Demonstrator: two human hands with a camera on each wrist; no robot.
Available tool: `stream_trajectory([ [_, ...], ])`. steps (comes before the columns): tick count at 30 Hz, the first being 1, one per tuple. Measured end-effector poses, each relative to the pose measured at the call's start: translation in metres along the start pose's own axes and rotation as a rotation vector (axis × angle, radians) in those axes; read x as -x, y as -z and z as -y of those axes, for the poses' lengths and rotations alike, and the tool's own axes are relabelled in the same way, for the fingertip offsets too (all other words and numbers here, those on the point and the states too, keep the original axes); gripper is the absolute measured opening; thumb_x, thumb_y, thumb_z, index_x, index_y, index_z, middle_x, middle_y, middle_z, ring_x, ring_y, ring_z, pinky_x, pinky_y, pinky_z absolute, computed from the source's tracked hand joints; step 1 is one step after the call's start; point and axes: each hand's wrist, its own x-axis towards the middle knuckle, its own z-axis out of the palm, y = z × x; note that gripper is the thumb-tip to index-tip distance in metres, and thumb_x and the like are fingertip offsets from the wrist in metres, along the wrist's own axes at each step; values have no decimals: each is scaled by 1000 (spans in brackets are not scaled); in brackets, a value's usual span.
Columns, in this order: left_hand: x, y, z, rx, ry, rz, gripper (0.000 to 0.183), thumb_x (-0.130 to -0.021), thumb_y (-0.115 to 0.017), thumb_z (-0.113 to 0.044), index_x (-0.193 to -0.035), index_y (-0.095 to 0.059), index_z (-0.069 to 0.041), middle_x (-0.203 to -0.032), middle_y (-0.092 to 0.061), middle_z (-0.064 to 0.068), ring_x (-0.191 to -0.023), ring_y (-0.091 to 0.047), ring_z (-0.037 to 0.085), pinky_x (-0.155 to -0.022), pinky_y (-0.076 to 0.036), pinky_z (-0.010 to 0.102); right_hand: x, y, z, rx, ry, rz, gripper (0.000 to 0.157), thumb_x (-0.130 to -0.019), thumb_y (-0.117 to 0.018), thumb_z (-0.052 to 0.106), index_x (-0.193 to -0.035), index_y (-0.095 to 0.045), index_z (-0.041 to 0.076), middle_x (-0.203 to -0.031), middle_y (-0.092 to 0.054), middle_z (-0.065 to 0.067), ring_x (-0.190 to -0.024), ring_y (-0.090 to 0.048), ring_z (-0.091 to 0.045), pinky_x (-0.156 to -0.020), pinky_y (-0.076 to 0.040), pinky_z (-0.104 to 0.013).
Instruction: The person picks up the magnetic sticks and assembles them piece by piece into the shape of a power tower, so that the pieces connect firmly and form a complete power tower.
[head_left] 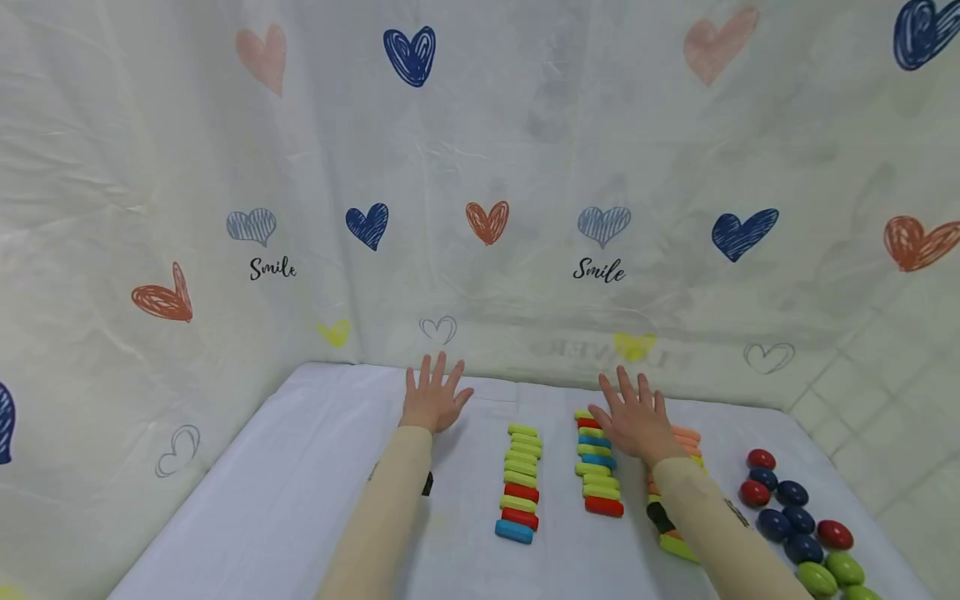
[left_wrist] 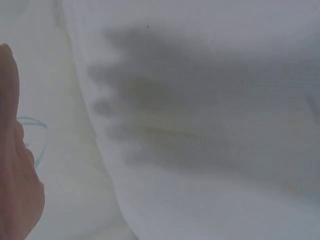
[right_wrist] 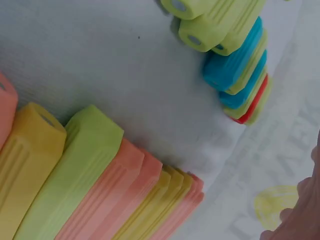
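My left hand (head_left: 433, 404), fingers spread and nothing in it, is above the back of the white table, casting a shadow there in the left wrist view. Likewise empty and spread, my right hand (head_left: 637, 421) is above the far ends of two rows of short ribbed coloured sticks. One is a middle row (head_left: 598, 492) of yellow-green, blue and red sticks; the other is a right row (head_left: 678, 546), partly hidden by the right sleeve. A left row (head_left: 521, 479) lies between the hands. The right wrist view shows a yellow-green stick (right_wrist: 70, 175) beside salmon and yellow ones.
Red, dark blue and green egg-shaped pieces (head_left: 798, 519) lie at the table's right side. A white curtain (head_left: 540, 292) printed with hearts hangs behind the white tabletop (head_left: 292, 492).
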Motion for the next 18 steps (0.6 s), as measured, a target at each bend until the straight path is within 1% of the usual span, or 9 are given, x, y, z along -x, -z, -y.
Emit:
stream_trajectory([
  [3,3,3,-5,22,-68,19,62,-103,-27,-54,-157,-19,-25,-163,-8,12,-149,-3,36,-115,-6,62,5,2,-2,13,8,-12,70,-100,-45,47,-153,-27,5,-158,-15,-27,-140,-10,-55,-108,-11,-72],
  [5,8,6,-10,47,-132,11,61,-104,-30,-51,-156,-23,-21,-163,-12,12,-149,-7,36,-115,-9,61,11,7,-2,30,23,-36,69,-99,-51,44,-151,-32,3,-156,-20,-28,-139,-15,-55,-108,-14,-72],
  [7,16,7,-15,73,-195,3,60,-104,-33,-50,-156,-26,-19,-162,-14,11,-149,-11,34,-116,-13,58,20,12,-1,51,52,-58,67,-97,-57,40,-148,-38,1,-153,-27,-29,-137,-21,-54,-107,-20,-70],
  [8,21,8,-18,87,-232,-8,60,-104,-35,-49,-155,-29,-18,-162,-17,11,-148,-14,33,-116,-16,57,26,15,0,55,67,-64,66,-95,-60,38,-146,-40,0,-151,-30,-29,-136,-25,-54,-107,-22,-70],
  [10,34,9,-23,138,-295,-7,60,-103,-41,-47,-153,-33,-16,-160,-23,9,-146,-22,30,-116,-23,52,40,21,1,65,99,-78,65,-93,-64,36,-142,-45,-1,-147,-37,-30,-133,-32,-53,-104,-28,-69],
  [12,49,9,-28,208,-352,0,59,-101,-48,-45,-151,-37,-16,-158,-29,7,-143,-32,27,-113,-32,47,55,24,2,48,115,-85,63,-91,-67,35,-140,-48,-2,-143,-42,-30,-130,-38,-51,-102,-33,-67],
  [14,65,7,-32,292,-397,14,56,-100,-54,-42,-148,-43,-15,-154,-36,5,-138,-40,24,-109,-39,42,70,26,0,21,112,-89,63,-90,-69,34,-138,-50,-1,-141,-46,-27,-127,-42,-48,-99,-36,-67],
  [16,79,4,-33,387,-418,29,52,-98,-58,-39,-143,-49,-15,-149,-44,2,-132,-47,21,-105,-43,38,84,26,-5,-27,84,-77,63,-89,-70,35,-138,-51,0,-140,-48,-25,-125,-45,-46,-96,-39,-67],
  [18,91,0,-33,493,-438,33,44,-97,-62,-35,-134,-56,-13,-138,-52,2,-123,-54,20,-100,-48,35,97,27,-11,-64,37,-47,65,-89,-69,39,-138,-51,0,-139,-49,-24,-123,-46,-45,-93,-42,-67],
])
